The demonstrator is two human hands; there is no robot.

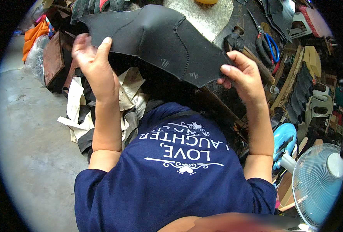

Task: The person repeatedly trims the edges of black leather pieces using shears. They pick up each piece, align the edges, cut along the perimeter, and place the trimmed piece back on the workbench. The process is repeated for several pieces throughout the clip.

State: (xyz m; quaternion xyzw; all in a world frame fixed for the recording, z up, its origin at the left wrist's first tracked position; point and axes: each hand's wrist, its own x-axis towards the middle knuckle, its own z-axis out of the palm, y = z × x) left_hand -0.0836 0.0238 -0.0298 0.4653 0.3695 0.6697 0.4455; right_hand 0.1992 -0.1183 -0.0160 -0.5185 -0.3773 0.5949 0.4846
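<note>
I hold a black stitched leather piece (156, 36), wide and wing-shaped, up in front of me with both hands. My left hand (94, 62) grips its left lower edge, thumb on the front. My right hand (244, 75) pinches its pointed right end. A raised seam runs down the piece near its middle, and small chalk marks sit near its lower edge. My dark blue shirt (167, 174) fills the lower middle of the view.
Cream and black scraps (78, 112) lie heaped on the concrete floor (28, 143) to my left. A brown box (55, 60) and orange cloth (34, 34) sit at far left. Blue-handled scissors (270, 44) rest on the cluttered bench at right. A light blue fan (318, 181) stands lower right.
</note>
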